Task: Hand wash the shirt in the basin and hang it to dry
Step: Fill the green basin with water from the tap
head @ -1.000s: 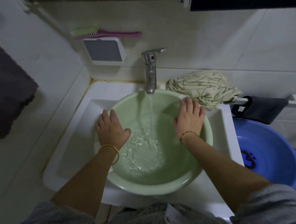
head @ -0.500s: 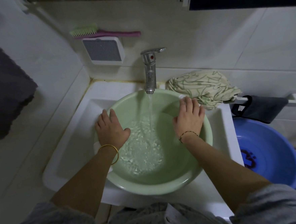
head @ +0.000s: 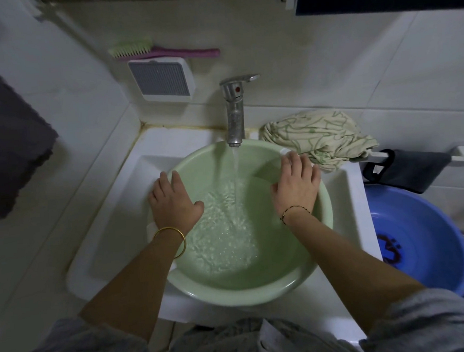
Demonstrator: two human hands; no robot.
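Both hands lie palm down with fingers stretched out, grasping nothing: the left hand (head: 172, 204) rests on the left rim of the green basin (head: 233, 296) with its thumb reaching inside, and the right hand (head: 295, 188) rests on the upper right rim. They seem only to steady the basin. Whether the left fingertips hook below the rim cannot be told.

Between the hands a water stream (head: 235, 175) falls from the tap (head: 233, 109) into the basin, which sits in the white sink (head: 112, 211). Against the views of a second ago, almost nothing has moved: the hands hold the same spots and the tap keeps running. The only change is the churning pool, which looks a little wider. Filling is thus under way and the washing itself has not begun, so the task is judged to be at an early stage.

The shirt (head: 319, 139), cream with green lines, lies bunched and apparently dry on the sink's ledge at centre right, just beside the right fingers and outside the basin.

Counted: two hands, one gold bangle (head: 172, 242) on the left wrist, one cord bracelet (head: 296, 211) on the right, one green basin, one blue basin (head: 422, 245) at lower right, one shirt, one tap, one brush (head: 161, 50) and one white box (head: 163, 80) at upper centre, one dark towel (head: 3, 137) at left
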